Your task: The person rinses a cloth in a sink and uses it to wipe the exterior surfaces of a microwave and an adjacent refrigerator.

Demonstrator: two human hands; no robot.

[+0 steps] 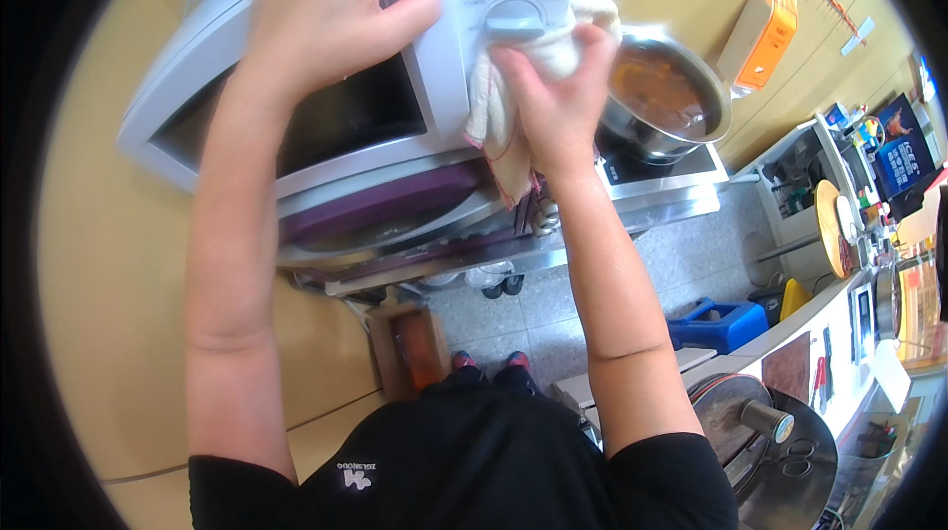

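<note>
A white Midea microwave oven with a dark door window stands before me. My right hand grips a cream cloth with a reddish edge, pressed against the control panel just beneath the grey dial. Part of the cloth hangs down past the microwave's lower edge. My left hand lies over the top part of the microwave door, thumb spread from the fingers; its fingertips are partly cut off by the picture's top, and nothing is seen in it.
Right of the microwave, a steel pot of brownish liquid sits on a black cooktop. An orange and white package is on the wall. Below are a purple-fronted appliance, a cardboard box and a blue container. Scissors lie at lower right.
</note>
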